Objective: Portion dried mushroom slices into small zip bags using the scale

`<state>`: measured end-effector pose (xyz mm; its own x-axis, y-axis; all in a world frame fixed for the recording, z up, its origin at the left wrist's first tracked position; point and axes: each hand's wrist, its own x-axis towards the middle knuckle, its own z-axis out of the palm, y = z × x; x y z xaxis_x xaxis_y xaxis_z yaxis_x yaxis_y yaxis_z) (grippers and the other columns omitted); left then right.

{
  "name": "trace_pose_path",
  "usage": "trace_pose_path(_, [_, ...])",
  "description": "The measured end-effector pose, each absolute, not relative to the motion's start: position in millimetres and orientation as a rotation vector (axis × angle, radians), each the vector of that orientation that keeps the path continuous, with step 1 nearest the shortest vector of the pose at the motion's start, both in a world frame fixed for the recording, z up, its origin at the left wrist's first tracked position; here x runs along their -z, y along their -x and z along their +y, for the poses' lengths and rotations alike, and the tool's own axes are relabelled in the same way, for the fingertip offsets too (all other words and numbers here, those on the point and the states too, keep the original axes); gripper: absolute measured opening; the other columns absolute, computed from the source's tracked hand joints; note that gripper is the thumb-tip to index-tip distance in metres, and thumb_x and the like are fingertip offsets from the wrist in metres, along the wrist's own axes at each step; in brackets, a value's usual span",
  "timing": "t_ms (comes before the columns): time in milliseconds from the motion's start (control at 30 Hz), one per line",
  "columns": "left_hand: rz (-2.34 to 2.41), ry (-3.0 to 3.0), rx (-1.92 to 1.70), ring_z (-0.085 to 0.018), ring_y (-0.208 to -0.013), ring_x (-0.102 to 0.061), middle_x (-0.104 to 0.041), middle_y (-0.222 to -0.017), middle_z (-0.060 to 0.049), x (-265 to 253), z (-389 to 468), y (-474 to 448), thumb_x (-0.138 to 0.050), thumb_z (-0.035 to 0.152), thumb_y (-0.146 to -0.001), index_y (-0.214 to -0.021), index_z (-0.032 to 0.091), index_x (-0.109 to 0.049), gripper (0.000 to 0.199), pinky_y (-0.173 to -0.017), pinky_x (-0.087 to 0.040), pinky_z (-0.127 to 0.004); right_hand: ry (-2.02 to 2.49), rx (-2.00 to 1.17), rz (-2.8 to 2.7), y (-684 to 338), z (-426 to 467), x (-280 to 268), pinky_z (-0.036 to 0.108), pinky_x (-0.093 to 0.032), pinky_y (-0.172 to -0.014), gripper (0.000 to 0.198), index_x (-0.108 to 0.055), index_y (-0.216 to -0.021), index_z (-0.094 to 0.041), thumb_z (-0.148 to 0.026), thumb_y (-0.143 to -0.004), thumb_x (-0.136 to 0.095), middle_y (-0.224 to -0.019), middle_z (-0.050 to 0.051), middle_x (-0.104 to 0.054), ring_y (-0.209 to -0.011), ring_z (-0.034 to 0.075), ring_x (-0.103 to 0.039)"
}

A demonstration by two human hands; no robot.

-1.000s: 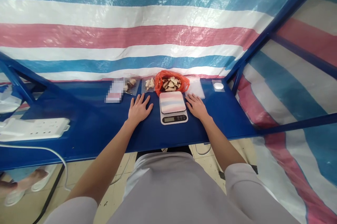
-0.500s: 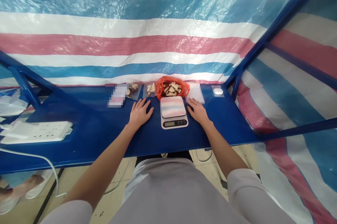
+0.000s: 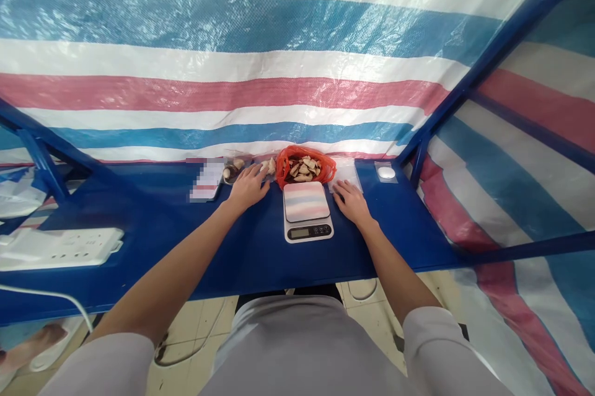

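Observation:
My left hand (image 3: 248, 188) reaches over the near edge of small clear bags, its fingers spread and nothing gripped. Pale dried pieces (image 3: 269, 167) show in the bag beyond its fingertips, and darker pieces (image 3: 233, 169) lie in another bag to its left. On the right, my right hand (image 3: 351, 199) rests open, fingertips on a stack of clear plastic bags (image 3: 344, 173). A white kitchen scale (image 3: 307, 202) sits between both hands, its pan bare. Right behind it stands a red plastic bag (image 3: 328, 167), open at the top and full of dried brown-and-cream slices (image 3: 304, 168).
A pixelated flat item (image 3: 207, 180) lies left of the bags. At the far right is a small packet with a white round object (image 3: 385, 173). A white power strip (image 3: 65, 248) occupies the left end of the blue table (image 3: 158, 222). Blue frame bars (image 3: 421, 160) rise at both ends.
My left hand has moved forward onto the small bags of dried pieces. My right hand has shifted slightly onto the clear bags. The view has tilted a little upward.

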<state>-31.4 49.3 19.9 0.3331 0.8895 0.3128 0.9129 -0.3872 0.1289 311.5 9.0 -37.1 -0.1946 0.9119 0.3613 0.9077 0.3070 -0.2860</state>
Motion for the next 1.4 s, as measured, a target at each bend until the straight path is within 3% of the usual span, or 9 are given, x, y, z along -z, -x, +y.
trace_pose_path(200, [-1.630, 2.680, 0.356, -0.035, -0.150, -0.029, -0.036, -0.159, -0.022, -15, 69, 28, -0.047, 0.032, -0.090, -0.153, 0.003, -0.034, 0.070, -0.122, -0.029, -0.048, 1.626, -0.037, -2.140, -311, 8, 41, 0.052, -0.037, -0.118, 0.040, -0.066, -0.131, -0.019, -0.030, -0.100, -0.043, -0.144, 0.011, -0.059, -0.140, 0.030, -0.050])
trace_pose_path(300, [-1.674, 2.691, 0.360, -0.037, -0.148, -0.032, -0.034, -0.160, -0.023, -13, 74, 24, -0.048, 0.037, -0.092, -0.154, 0.002, -0.030, 0.074, -0.121, -0.031, -0.047, 1.638, -0.050, -2.136, -310, 9, 40, 0.051, -0.036, -0.119, 0.041, -0.066, -0.132, -0.019, -0.030, -0.100, -0.043, -0.144, 0.011, -0.059, -0.141, 0.030, -0.049])
trace_pose_path(600, [-1.759, 2.611, 0.534, -0.039, -0.135, -0.048, -0.047, -0.150, -0.023, 2, 82, 16, -0.050, 0.030, -0.091, -0.145, 0.006, -0.047, 0.059, -0.114, -0.039, -0.051, 1.619, -0.047, -2.132, -310, 9, 40, 0.051, -0.036, -0.118, 0.040, -0.066, -0.130, -0.019, -0.029, -0.100, -0.042, -0.143, 0.011, -0.060, -0.139, 0.030, -0.050])
trace_pose_path(767, [-1.782, 2.581, 0.571, -0.035, -0.127, -0.055, -0.055, -0.144, -0.021, 4, 88, 18, -0.046, 0.017, -0.089, -0.131, 0.009, -0.061, 0.045, -0.109, -0.044, -0.048, 1.625, -0.067, -2.124, -311, 9, 39, 0.053, -0.035, -0.119, 0.040, -0.066, -0.130, -0.019, -0.029, -0.099, -0.044, -0.143, 0.011, -0.060, -0.140, 0.030, -0.050])
trace_pose_path(967, [-1.835, 2.559, 0.756, -0.032, -0.117, -0.063, -0.064, -0.134, -0.015, 5, 90, 23, -0.052, 0.019, -0.086, -0.109, 0.016, -0.074, 0.032, -0.104, -0.050, -0.046, 1.629, -0.037, -2.136, -309, 8, 38, 0.052, -0.036, -0.118, 0.041, -0.066, -0.131, -0.017, -0.029, -0.100, -0.043, -0.143, 0.011, -0.060, -0.139, 0.031, -0.051])
trace_pose_path(1200, [-1.914, 2.428, 0.988, -0.030, -0.108, -0.069, -0.071, -0.123, -0.015, 3, 83, 29, -0.058, 0.020, -0.082, -0.098, 0.015, -0.075, 0.024, -0.095, -0.054, -0.039, 1.627, -0.015, -2.133, -310, 9, 39, 0.052, -0.038, -0.117, 0.040, -0.067, -0.130, -0.018, -0.029, -0.100, -0.043, -0.143, 0.011, -0.060, -0.138, 0.031, -0.051])
trace_pose_path(1400, [-2.039, 2.222, 1.409, -0.025, -0.091, -0.071, -0.077, -0.101, -0.011, -6, 68, 30, -0.063, 0.025, -0.079, -0.098, 0.014, -0.075, 0.026, -0.089, -0.054, -0.035, 1.568, 0.002, -2.097, -311, 7, 35, 0.049, -0.042, -0.116, 0.036, -0.068, -0.127, -0.020, -0.027, -0.099, -0.045, -0.142, 0.011, -0.061, -0.138, 0.029, -0.052])
